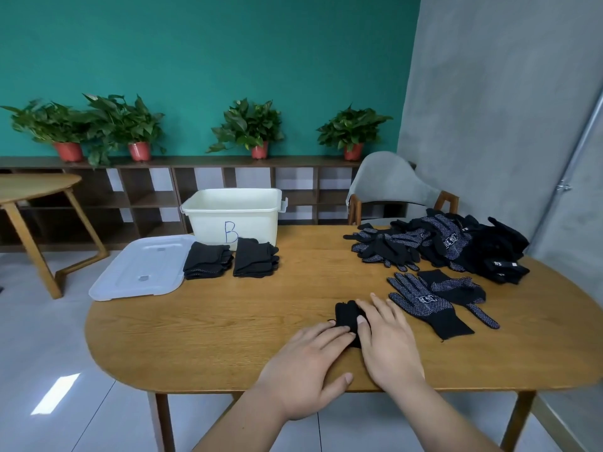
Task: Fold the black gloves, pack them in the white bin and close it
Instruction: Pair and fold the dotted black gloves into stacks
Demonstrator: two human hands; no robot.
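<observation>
Table (pixel 261 321): 1 open bin (pixel 248 220) at far edge, 1 lid (pixel 140 269) beside, 2 folded stacks (pixel 208 261), loose pile (pixel 456 243) right. Left hand (pixel 310 363), right hand (pixel 385 334) flat, pressing folded glove (pixel 346 313) near front edge; bare wood beyond.

Pressing flat with straight fingers, left hand (pixel 303 370) and right hand (pixel 388 340), on a folded black glove (pixel 346 316) well in front of the white bin (pixel 233 212). Just in front of the bin: left stack (pixel 207 264) and right stack (pixel 255 261) of folded gloves. Beside the bin's left, flat on the surface (pixel 261 321): lid (pixel 140 272). Well right of the bin: loose pile (pixel 456 246), spread gloves (pixel 427 305) nearer.
</observation>
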